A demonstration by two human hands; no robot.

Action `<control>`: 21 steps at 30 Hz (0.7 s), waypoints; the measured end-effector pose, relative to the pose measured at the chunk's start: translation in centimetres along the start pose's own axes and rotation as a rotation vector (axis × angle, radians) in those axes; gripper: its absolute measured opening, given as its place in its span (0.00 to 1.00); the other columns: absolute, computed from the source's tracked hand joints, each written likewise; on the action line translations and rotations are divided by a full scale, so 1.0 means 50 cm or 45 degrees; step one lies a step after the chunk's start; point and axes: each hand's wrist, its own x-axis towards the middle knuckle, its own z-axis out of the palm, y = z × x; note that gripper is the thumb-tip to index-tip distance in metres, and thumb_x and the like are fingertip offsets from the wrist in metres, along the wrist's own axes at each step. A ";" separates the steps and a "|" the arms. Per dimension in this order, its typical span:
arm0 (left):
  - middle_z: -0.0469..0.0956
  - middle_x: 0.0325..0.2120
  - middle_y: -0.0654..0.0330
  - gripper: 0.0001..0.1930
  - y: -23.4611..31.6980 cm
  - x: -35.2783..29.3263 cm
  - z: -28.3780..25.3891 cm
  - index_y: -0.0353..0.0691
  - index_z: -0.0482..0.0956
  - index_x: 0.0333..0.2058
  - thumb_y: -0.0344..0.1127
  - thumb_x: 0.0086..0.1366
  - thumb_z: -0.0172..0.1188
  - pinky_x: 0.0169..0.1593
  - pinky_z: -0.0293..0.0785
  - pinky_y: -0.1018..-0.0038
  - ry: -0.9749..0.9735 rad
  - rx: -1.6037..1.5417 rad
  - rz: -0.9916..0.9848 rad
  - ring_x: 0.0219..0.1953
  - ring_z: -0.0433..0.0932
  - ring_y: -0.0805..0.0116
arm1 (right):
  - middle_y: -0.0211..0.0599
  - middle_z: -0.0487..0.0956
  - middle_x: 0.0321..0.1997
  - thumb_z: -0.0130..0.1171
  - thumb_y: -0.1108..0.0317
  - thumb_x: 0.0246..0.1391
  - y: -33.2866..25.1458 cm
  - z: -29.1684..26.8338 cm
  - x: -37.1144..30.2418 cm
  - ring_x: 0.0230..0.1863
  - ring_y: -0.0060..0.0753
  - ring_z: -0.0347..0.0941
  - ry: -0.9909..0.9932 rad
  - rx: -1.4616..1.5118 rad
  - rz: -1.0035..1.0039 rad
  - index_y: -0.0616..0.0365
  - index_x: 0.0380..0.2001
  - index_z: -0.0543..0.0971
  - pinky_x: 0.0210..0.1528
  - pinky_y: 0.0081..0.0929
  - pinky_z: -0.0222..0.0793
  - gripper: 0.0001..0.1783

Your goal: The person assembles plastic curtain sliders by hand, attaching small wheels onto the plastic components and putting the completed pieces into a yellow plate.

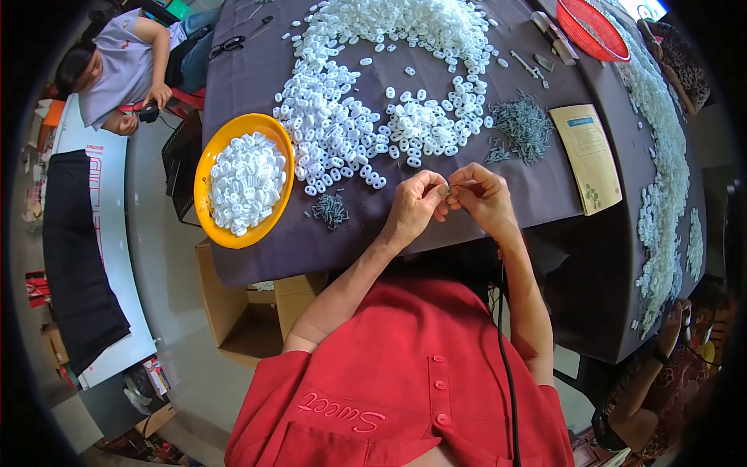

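Observation:
Close together above the table's near edge, my left hand [416, 206] and my right hand [485, 201] meet fingertip to fingertip. Both are closed in a pinch. Something tiny seems to be between the fingers, too small to name. Just beyond them lies a small heap of white oval plastic pieces with two holes [420, 128]. A pile of small grey screws or pins [521, 128] sits past my right hand, and a smaller grey pile [330, 210] lies left of my left hand.
A yellow bowl [204, 206] full of white pieces stands at the table's left edge. At right lie a tan notebook or packet [585, 156] and a red basket [572, 17]. Below left stands an open cardboard box [222, 311]. Other people sit left and right.

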 end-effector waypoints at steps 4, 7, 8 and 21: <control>0.75 0.19 0.62 0.05 0.005 -0.001 0.007 0.33 0.73 0.28 0.28 0.61 0.51 0.21 0.71 0.82 0.024 0.092 -0.003 0.18 0.72 0.79 | 0.28 0.74 0.22 0.50 0.85 0.47 -0.009 -0.004 -0.002 0.23 0.14 0.68 -0.003 -0.127 0.002 0.64 0.29 0.73 0.25 0.13 0.65 0.07; 0.75 0.18 0.63 0.05 -0.002 -0.004 0.016 0.32 0.74 0.28 0.27 0.60 0.52 0.20 0.70 0.82 0.050 0.154 0.034 0.17 0.72 0.80 | 0.30 0.75 0.21 0.50 0.85 0.46 0.000 -0.006 -0.003 0.22 0.15 0.69 -0.006 -0.162 -0.029 0.66 0.28 0.74 0.24 0.14 0.66 0.06; 0.75 0.18 0.63 0.05 -0.002 -0.004 0.016 0.32 0.74 0.28 0.27 0.60 0.52 0.20 0.70 0.82 0.048 0.154 0.034 0.17 0.72 0.80 | 0.30 0.75 0.21 0.50 0.85 0.46 0.000 -0.005 -0.003 0.22 0.15 0.69 -0.005 -0.162 -0.029 0.66 0.28 0.74 0.24 0.14 0.66 0.06; 0.75 0.21 0.61 0.04 -0.011 -0.011 0.005 0.32 0.73 0.31 0.27 0.61 0.52 0.22 0.73 0.81 0.071 0.041 0.079 0.20 0.74 0.77 | 0.31 0.76 0.25 0.53 0.85 0.47 0.010 0.000 0.002 0.24 0.16 0.69 0.041 0.077 0.038 0.66 0.33 0.73 0.28 0.13 0.67 0.08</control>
